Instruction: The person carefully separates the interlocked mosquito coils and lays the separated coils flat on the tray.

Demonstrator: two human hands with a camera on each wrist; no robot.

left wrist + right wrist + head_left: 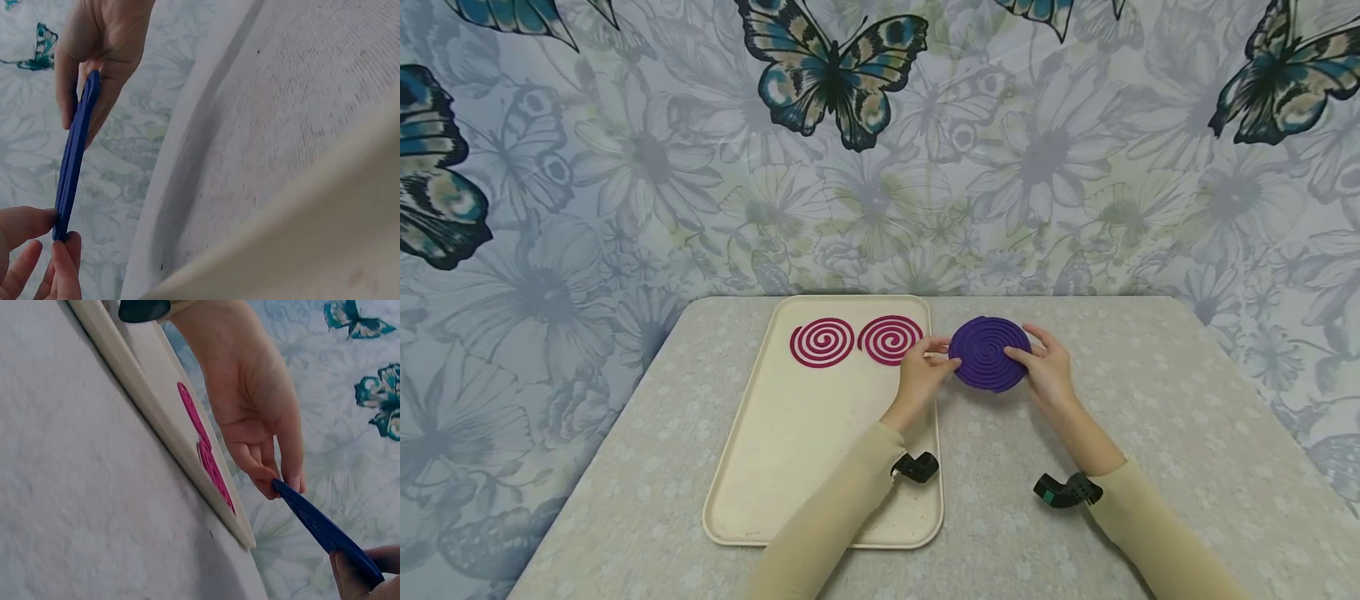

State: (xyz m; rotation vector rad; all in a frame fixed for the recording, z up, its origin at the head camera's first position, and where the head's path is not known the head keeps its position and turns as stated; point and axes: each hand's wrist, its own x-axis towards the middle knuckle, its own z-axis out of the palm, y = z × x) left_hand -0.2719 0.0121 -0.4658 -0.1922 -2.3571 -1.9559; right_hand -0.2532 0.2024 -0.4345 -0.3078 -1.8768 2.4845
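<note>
Between the two hands a tightly wound purple mosquito coil (990, 353) is held up above the table, its flat face toward the head camera. At its left edge the left hand (920, 375) pinches it between thumb and fingers. The right hand (1049, 367) grips the opposite edge, thumb on the front face. Seen edge-on in the left wrist view, the purple coil (75, 156) shows a groove along its rim. Two loosely wound pink coils, a left one (822, 342) and a right one (891, 341), lie side by side at the far end of a cream tray (820, 433).
The tray lies on a table with a pale patterned cover (1000, 517), left of the purple coil. Behind the table hangs a floral backdrop (880, 200) with butterflies. Black wrist cameras, one left (916, 467) and one right (1067, 490), sit by the beige sleeves.
</note>
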